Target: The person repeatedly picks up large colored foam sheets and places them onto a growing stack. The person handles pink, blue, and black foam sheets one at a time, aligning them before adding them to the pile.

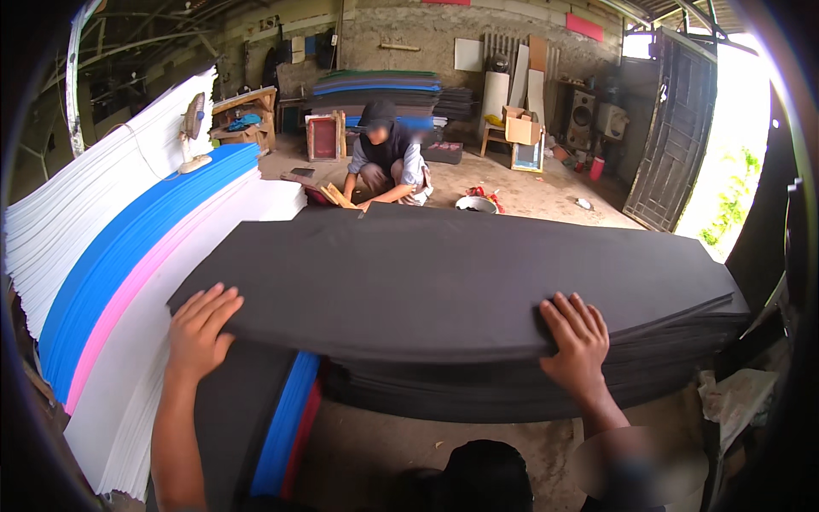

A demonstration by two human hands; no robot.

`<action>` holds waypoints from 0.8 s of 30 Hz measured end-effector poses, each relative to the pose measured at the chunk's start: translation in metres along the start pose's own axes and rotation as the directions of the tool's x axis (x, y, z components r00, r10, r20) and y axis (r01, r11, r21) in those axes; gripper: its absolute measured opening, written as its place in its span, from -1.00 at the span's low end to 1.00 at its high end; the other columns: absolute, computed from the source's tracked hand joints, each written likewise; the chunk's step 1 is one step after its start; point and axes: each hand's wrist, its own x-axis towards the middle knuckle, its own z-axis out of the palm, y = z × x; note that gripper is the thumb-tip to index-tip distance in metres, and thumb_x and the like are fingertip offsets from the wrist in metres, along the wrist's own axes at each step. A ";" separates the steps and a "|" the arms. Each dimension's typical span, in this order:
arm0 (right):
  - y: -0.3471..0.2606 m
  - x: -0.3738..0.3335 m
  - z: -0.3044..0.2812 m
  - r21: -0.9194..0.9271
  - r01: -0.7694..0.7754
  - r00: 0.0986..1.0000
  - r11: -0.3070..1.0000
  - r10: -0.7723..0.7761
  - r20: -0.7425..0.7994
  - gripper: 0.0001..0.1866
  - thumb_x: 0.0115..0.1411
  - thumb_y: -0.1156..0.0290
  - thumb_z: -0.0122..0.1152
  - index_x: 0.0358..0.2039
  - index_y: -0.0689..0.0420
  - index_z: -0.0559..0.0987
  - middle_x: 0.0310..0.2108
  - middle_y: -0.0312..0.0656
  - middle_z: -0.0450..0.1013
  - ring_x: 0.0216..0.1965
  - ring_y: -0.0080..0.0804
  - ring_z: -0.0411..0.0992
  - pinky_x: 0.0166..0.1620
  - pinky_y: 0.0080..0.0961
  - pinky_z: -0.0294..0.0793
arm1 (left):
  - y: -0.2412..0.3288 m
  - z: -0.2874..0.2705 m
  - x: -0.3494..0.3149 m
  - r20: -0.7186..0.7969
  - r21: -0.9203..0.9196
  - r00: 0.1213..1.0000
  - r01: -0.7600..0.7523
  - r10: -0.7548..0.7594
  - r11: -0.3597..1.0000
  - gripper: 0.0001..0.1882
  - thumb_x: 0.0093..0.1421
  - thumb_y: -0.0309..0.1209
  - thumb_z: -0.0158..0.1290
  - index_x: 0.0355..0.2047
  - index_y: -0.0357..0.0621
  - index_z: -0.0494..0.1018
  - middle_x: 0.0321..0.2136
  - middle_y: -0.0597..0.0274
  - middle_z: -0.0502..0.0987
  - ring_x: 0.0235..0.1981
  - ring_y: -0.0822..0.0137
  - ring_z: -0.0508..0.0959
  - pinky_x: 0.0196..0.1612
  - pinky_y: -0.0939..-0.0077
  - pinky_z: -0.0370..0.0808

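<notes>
In front of me lies a large black foam sheet (pixel 461 282), on top of a thick stack of similar black sheets (pixel 444 388). The sheet's left end reaches past the stack, over a lower pile. My left hand (pixel 201 331) rests near its left front corner, fingers stretched out across the top and thumb apart. Toward the right, my right hand (pixel 577 346) lies at the front edge with its fingers spread on the surface. Neither hand is visibly closed on the sheet, though its underside is hidden.
White sheets (pixel 111 188), blue sheets (pixel 128 256) and pink sheets (pixel 136 294) are piled to the left, with a small fan (pixel 194 136) on top. Beyond the stack a person (pixel 388 158) crouches over a wooden frame. A basin (pixel 476 204) sits on the floor. An open door (pixel 674 128) stands right.
</notes>
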 end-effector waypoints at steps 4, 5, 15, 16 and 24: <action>-0.029 0.010 0.013 0.076 -0.037 0.999 0.996 0.039 -0.019 -0.20 -0.26 0.43 0.32 0.16 -0.08 0.75 0.18 -0.15 0.68 0.27 -0.02 0.59 0.37 0.07 0.43 | 0.054 -0.004 -0.032 -0.098 0.054 0.982 0.167 -0.161 0.985 -0.39 0.11 -0.25 0.33 0.19 -0.13 0.61 0.22 0.05 0.64 0.29 -0.09 0.59 0.35 -0.19 0.46; -0.042 0.017 0.014 0.107 0.000 0.999 0.994 0.005 -0.052 -0.21 -0.26 0.42 0.32 0.15 -0.07 0.76 0.17 -0.16 0.69 0.26 -0.02 0.60 0.37 0.08 0.43 | 0.077 -0.002 -0.031 -0.062 0.065 0.986 0.161 -0.157 0.985 -0.41 0.12 -0.22 0.34 0.17 -0.12 0.62 0.19 0.05 0.65 0.27 -0.08 0.60 0.31 -0.17 0.48; -0.119 0.044 0.019 0.343 0.320 0.945 0.883 -0.324 -0.046 -0.32 -0.16 0.44 0.25 0.11 0.02 0.74 0.14 -0.18 0.69 0.17 -0.08 0.66 0.27 0.04 0.55 | 0.133 -0.035 -0.015 -0.091 0.125 0.978 0.201 -0.190 0.972 -0.30 -0.09 -0.48 0.23 0.17 0.15 0.69 0.15 0.13 0.71 0.16 -0.03 0.71 0.17 0.01 0.64; -0.108 0.043 0.016 0.374 0.297 0.947 0.879 -0.320 0.001 -0.33 -0.15 0.51 0.24 0.10 0.05 0.74 0.15 -0.15 0.68 0.18 -0.09 0.65 0.28 -0.03 0.57 | 0.126 -0.041 -0.023 -0.087 0.147 0.977 0.204 -0.193 0.968 -0.28 -0.12 -0.49 0.23 0.17 0.16 0.69 0.15 0.14 0.71 0.16 -0.03 0.70 0.17 0.01 0.64; -0.028 0.047 0.007 0.351 0.181 0.958 0.919 -0.245 0.149 -0.17 -0.29 0.61 0.35 0.15 -0.05 0.73 0.23 -0.17 0.63 0.35 -0.03 0.52 0.38 0.07 0.47 | 0.073 -0.118 -0.111 -0.051 0.267 0.952 0.304 -0.301 0.915 -0.24 -0.24 -0.58 0.18 0.11 0.04 0.71 0.12 0.12 0.73 0.20 -0.05 0.68 0.21 -0.03 0.62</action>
